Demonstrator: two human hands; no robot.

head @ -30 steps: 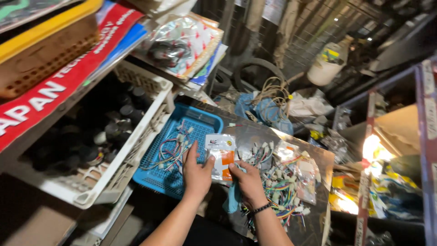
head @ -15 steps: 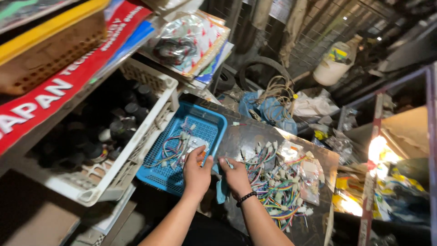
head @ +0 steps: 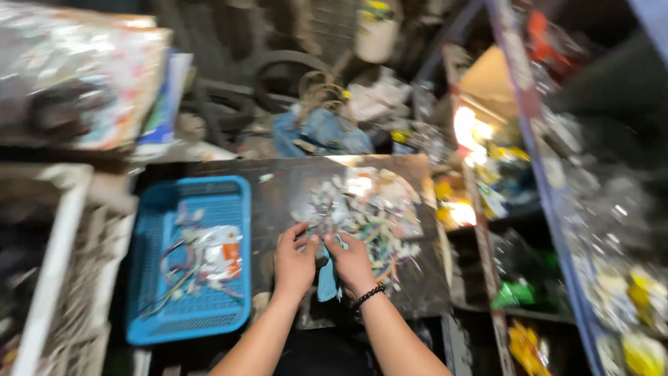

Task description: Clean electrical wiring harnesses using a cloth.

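Packet transferred to tray; both hands relocated to wire pile.

The white and orange packet [head: 221,252], held between the hands a second ago, now lies in the blue tray [head: 149,209] at the worktop's left edge. Left hand [head: 295,259] and right hand [head: 351,261] have shifted to the wire pile's [head: 369,209] near edge.

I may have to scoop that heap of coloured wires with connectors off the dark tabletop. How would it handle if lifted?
The wire heap would probably be floppy and light: thin loose strands with small plugs. It looks tangled, so it would likely lift in clumps, trailing ends. Small pieces may drop off.
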